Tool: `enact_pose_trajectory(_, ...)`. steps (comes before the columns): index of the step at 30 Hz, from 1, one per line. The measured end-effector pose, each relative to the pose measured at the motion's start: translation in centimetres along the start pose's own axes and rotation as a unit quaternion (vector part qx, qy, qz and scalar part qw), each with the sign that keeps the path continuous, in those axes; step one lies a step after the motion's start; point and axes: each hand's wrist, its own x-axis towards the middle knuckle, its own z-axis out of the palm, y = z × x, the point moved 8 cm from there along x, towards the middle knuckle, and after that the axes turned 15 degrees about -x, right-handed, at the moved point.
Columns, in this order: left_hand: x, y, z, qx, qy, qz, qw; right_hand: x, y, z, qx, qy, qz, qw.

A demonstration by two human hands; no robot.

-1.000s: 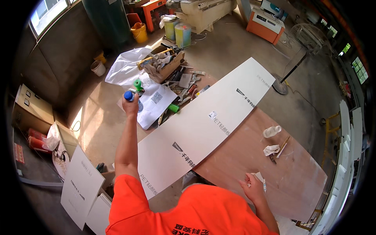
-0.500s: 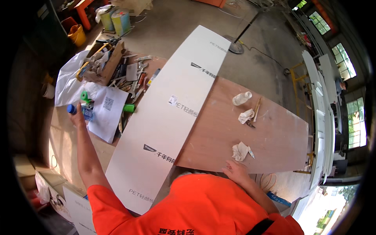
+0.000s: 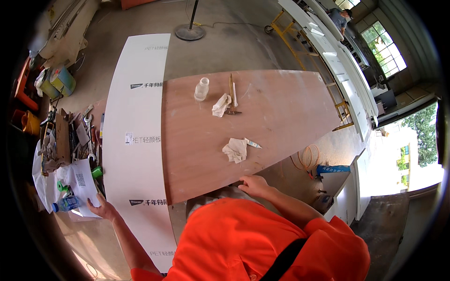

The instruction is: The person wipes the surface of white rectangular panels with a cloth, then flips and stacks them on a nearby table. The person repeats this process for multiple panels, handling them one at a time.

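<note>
At the far left, my left hand is open with its fingers apart, just right of a clear plastic bottle with a blue cap. That bottle lies on its side against a white printed sheet, and my fingertips reach over the sheet's edge. My right hand is loosely closed, fingers curled, at the near edge of the brown wooden tabletop. Nothing shows in it. Between my hands, a long white panel lies along the tabletop's left side.
On the tabletop are a jar, a hammer, crumpled cloths and a small tube. Wrenches and a wooden toolbox crowd the left. A yellow frame stands at right; another person is beyond.
My left hand has let go of the bottle, which now lies on its side. My view has turned right, so the panel and tools sit farther left. My right hand's fingers have curled in.
</note>
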Motion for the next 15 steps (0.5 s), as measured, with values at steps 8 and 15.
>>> enact_pose_trajectory(8, -27.9, 17.4, 16.1, -0.181, -0.307, -0.053, 0.933, -1.6, 12.1, 5.4, 0.027, 0.008, 0.074, 0.997)
enact_pose_trajectory(15, -45.7, 26.4, 22.3, -0.188, -0.511, 0.068, 0.836, -8.2, 28.0, 8.7, 0.144, 0.047, 0.182, 0.971)
